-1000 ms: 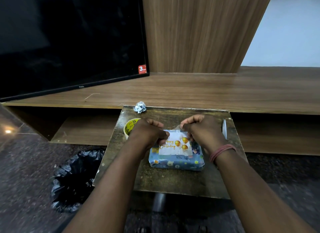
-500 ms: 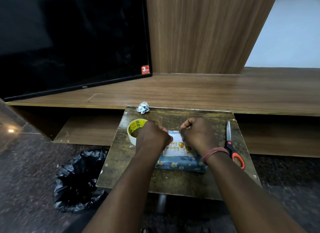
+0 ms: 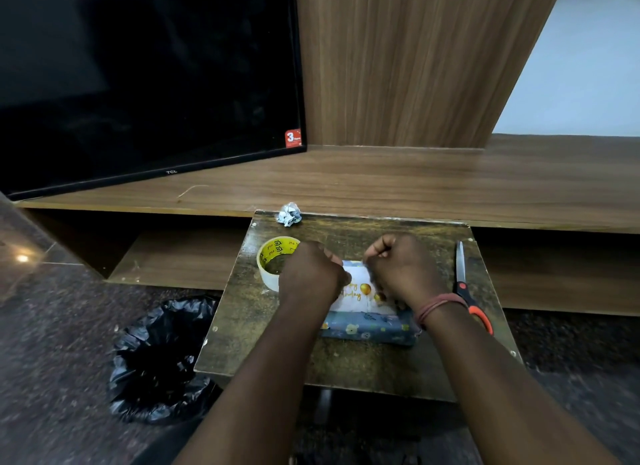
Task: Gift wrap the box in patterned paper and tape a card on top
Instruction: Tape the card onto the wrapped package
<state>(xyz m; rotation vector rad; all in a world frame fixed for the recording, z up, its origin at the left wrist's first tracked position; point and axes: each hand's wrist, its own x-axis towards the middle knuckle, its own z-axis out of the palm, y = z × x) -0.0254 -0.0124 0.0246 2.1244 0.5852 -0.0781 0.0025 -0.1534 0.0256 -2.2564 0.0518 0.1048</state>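
The box [image 3: 367,329], wrapped in blue patterned paper, lies on a small dark table [image 3: 346,364]. On top of it sits a white birthday card [image 3: 360,291] with gold balloons. My left hand [image 3: 308,274] and right hand [image 3: 405,267] are both down over the card's far edge with fingers curled. They seem to pinch the ends of a short clear tape strip, which barely shows between them. The hands hide much of the card and the box's far side.
A yellow-cored tape roll [image 3: 273,253] lies just left of my left hand. Orange-handled scissors [image 3: 462,277] lie along the table's right edge. A crumpled paper ball [image 3: 289,214] sits at the far edge. A black bin bag [image 3: 156,360] is on the floor at left, and a TV [image 3: 138,83] stands on the wooden unit [image 3: 415,180].
Both hands have come lower and closer onto the card's far edge. The view has shifted, bringing the scissors into sight.
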